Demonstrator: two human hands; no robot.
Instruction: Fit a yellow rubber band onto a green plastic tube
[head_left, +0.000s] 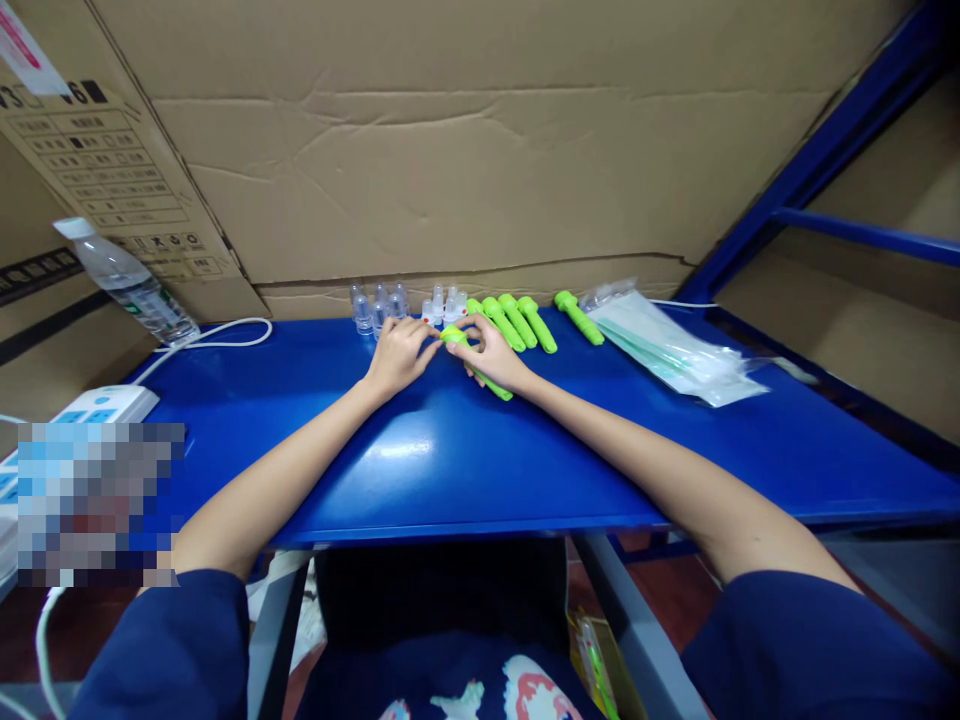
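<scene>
**Blue surface, far edge: green tubes and clear vials under both hands**

- Cardboard wall (480,150): stands along the far edge of the surface; stock rests against its foot.
- Surface (450,460): glossy blue, smooth. Judged slippery, so round stock may roll toward the near edge if nudged.
- Packet of swabs (675,350): clear plastic, lying flat toward the far right corner, apart from both hands.
- Water bottle (131,280): tilted at the far left corner, against the cardboard. Judged a spill risk beside the power strip (97,405) on the left edge.
- Green tubes (517,320): a row lying side by side at the far edge; one further tube sits apart to the right.
- Right hand (491,355): fingers curled round one green tube (480,375), which lies on the surface.
- Left hand (396,352): fingers bent, tips touching the same tube's end; whether it grips cannot be told.
- Clear vials (379,305): small, upright, crowded just beyond the left hand. Judged easily toppled by a knuckle.
</scene>
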